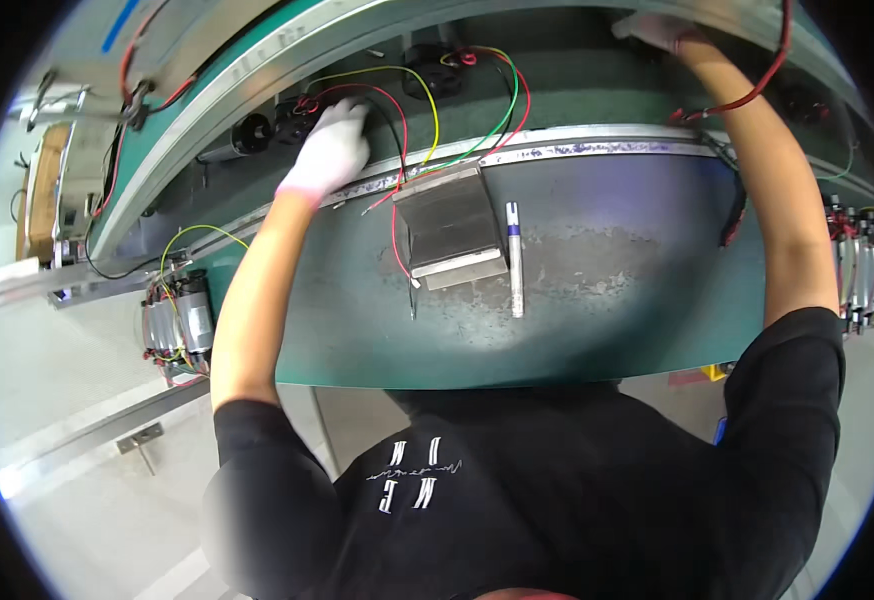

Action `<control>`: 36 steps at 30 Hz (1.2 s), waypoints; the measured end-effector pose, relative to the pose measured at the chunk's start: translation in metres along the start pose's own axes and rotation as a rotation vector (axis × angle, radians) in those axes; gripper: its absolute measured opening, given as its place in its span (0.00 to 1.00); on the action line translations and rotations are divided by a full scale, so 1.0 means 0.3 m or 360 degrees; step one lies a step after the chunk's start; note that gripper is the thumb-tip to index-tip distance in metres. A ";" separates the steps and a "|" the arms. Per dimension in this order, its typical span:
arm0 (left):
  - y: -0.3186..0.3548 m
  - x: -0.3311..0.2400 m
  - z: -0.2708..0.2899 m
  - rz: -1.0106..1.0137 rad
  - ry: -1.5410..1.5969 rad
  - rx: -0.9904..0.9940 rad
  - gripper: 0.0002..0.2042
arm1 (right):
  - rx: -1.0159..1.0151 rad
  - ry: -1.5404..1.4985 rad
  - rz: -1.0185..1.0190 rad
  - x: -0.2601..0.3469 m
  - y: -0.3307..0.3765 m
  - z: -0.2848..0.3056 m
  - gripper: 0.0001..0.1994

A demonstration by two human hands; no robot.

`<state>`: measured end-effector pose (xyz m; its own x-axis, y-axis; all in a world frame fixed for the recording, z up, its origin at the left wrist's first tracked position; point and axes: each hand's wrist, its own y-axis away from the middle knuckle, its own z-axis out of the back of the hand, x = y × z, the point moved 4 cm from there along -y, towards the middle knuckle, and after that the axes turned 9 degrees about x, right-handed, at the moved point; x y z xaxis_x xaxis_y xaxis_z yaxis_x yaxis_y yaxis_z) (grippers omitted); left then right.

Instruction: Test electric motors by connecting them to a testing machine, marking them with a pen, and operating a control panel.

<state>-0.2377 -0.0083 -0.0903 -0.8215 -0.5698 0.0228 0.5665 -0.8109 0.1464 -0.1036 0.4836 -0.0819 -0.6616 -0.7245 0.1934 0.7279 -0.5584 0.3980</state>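
My left hand (pixel 331 150), in a white glove, reaches over the metal rail beside a black round motor (pixel 295 120) with red leads. Its fingertips point away and down, and I cannot make out whether they grip anything. At the far right, my right hand (pixel 657 32) is also gloved, stretched out to the back of the green belt. It is blurred and its fingers do not show clearly. Between the arms lies a dark block with pale metal ends (pixel 450 222), with a silver and blue marker pen (pixel 515 260) to its right.
Another black motor (pixel 431 72) with yellow, green and red wires sits on the far belt. A metal rail (pixel 557 148) crosses behind the green bench top (pixel 347 340). Bundles of silver-cased motors (pixel 179 318) hang at left and right. A red cable (pixel 757 85) dangles by my right forearm.
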 end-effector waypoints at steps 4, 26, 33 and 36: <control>-0.310 0.116 0.007 0.0165 0.0068 -0.0207 0.28 | 0.0784 -0.1925 0.0288 -0.085 0.132 -0.068 0.09; 0.696 -1.228 0.199 -0.1244 0.3205 0.0651 0.44 | -0.1144 -0.0296 0.0513 -0.081 1.971 -0.246 0.40; 0.815 -0.997 0.209 -0.1394 0.2212 -0.0089 0.50 | -0.0015 -0.2887 -0.0038 -0.071 1.924 -0.628 0.42; 0.812 -0.822 0.197 -0.0953 0.2337 -0.0536 0.44 | 0.0354 -0.3285 0.0243 -0.006 1.832 -0.714 0.42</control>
<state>0.0991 -0.0574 -0.0016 -0.2636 0.3522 -0.8981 0.3552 -0.8301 -0.4298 0.3362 0.0914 -0.0556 0.0857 0.7484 0.6577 0.8591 -0.3898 0.3316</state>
